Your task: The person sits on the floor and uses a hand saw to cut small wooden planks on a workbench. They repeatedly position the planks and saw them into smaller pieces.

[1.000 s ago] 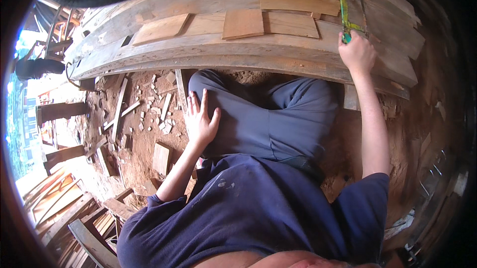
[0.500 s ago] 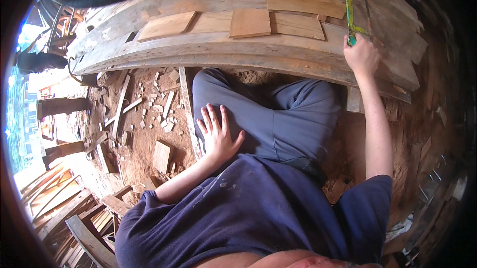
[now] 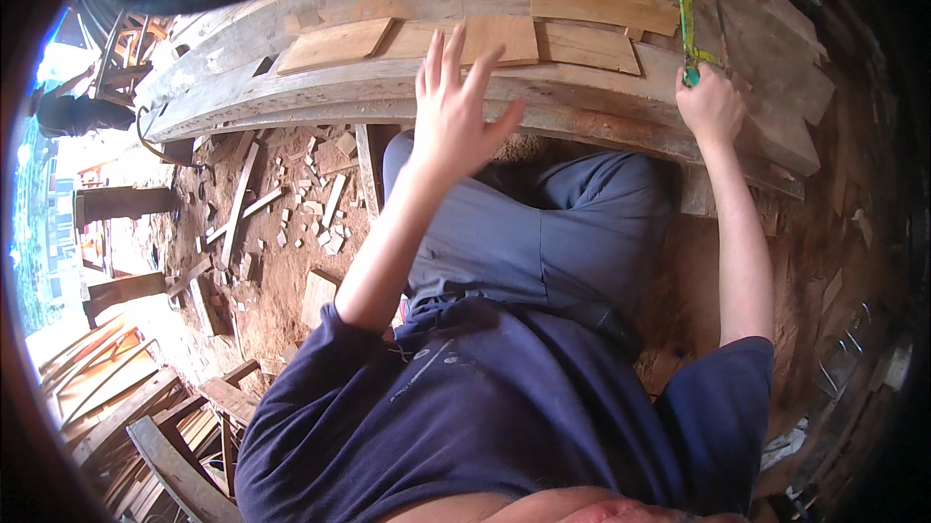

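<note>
Blocking part of the view: the left hand (image 3: 456,111), raised with fingers spread wide and palm toward the timber, holding nothing. It covers a stretch of the long curved weathered wooden beam (image 3: 291,87) and the left edge of the middle flat pale wood offcut (image 3: 509,38) lying on top. Can't tell whether the fingertips touch the wood or hover just in front of it.

Right hand (image 3: 711,104) is closed around the handle of a thin green-and-teal hand tool (image 3: 685,9) at the beam's right part. Tool's shaft runs up to the top edge and is cut off there, so its kind is unclear. Handle mostly hidden in the fist.

Right arm is nearly straight, reaching up from the shoulder. Left arm is bent at the elbow, forearm angled up and right.

Grey-blue trousered knee (image 3: 543,232) sits below the beam, between the arms; lower legs hidden under the timber. Dark navy shirt (image 3: 485,416) fills the lower frame.

Left of the knee: reddish dirt ground (image 3: 291,174) littered with small wood chips and slats, details too small to sort. Fisheye rim darkens the corners.
</note>
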The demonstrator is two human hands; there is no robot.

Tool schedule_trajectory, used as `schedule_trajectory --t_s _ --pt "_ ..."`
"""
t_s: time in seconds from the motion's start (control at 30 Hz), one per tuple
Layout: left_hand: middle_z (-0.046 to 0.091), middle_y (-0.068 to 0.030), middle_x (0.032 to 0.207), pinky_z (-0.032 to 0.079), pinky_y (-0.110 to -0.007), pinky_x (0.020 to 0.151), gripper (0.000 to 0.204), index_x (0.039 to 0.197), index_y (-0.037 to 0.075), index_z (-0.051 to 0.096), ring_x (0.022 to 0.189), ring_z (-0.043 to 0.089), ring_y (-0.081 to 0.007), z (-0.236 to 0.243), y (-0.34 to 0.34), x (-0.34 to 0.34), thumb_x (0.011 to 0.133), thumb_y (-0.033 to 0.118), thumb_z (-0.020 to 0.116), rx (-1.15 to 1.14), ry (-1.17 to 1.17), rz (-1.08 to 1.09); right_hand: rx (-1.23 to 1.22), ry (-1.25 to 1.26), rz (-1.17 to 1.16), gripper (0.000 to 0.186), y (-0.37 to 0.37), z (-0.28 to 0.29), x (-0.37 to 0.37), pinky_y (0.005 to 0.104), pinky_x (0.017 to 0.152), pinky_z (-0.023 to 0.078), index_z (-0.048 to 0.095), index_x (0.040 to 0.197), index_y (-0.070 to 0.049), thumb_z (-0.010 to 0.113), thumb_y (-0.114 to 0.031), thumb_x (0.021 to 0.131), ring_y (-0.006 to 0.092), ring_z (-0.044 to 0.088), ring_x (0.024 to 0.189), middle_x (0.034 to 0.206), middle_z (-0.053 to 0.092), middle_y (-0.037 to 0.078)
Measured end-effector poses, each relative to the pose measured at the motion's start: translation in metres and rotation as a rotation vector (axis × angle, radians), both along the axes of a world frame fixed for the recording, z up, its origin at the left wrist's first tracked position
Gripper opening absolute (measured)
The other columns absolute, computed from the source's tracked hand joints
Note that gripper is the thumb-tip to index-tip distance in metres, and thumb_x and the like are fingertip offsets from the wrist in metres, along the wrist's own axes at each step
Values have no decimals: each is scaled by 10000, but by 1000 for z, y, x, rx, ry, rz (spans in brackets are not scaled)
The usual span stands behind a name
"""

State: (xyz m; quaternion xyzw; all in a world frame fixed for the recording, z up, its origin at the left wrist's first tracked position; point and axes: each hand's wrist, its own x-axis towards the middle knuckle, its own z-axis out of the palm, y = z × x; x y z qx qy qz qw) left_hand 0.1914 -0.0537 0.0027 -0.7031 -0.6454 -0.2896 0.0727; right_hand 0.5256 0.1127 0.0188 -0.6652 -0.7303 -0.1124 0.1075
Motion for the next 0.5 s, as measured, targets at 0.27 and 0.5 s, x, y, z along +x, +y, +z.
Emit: schedule_trajectory --t_s 0.27,0.5 --pt "398 -253 1653 306 -581 1262 1144 1587 144 495 1582 280 -439 4 116 -24 752 906 676 -468 109 47 -3 9 15 330 1 -1 3 530 744 610 761 994 -119 692 -430 906 420 762 873 904 771 205" --pt "406 -240 1647 334 -552 1263 1192 1610 124 462 1556 326 -425 -13 114 -31 737 901 696 -467 25 -68 4 9 11 327 4 -7 6 534 748 611 753 960 -130 687 -447 915 407 767 855 878 773 184"
